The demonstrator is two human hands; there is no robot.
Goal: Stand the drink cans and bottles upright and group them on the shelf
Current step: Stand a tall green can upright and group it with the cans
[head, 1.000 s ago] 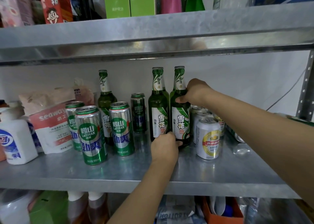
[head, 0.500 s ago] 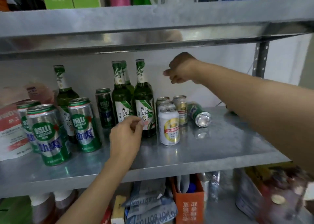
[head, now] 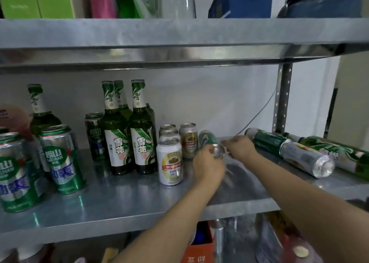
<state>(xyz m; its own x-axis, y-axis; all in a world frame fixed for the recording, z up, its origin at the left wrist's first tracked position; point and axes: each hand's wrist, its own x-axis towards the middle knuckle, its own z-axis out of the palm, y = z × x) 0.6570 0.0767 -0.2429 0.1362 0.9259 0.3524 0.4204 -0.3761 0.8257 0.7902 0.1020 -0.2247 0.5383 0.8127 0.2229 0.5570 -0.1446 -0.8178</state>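
Grey metal shelf fills the view, white wall behind. Both hands are on a green and silver drink can lying on its side mid-shelf, shiny end toward us. Left hand curls its fingers round that near end. Right hand comes in from the other side, fingertips at the can, though whether they actually grip it I cannot tell. Just left, small white and gold cans stand upright beside two green glass bottles. Off to the right, a silver can and green bottles lie flat. Tall green cans stand far left.
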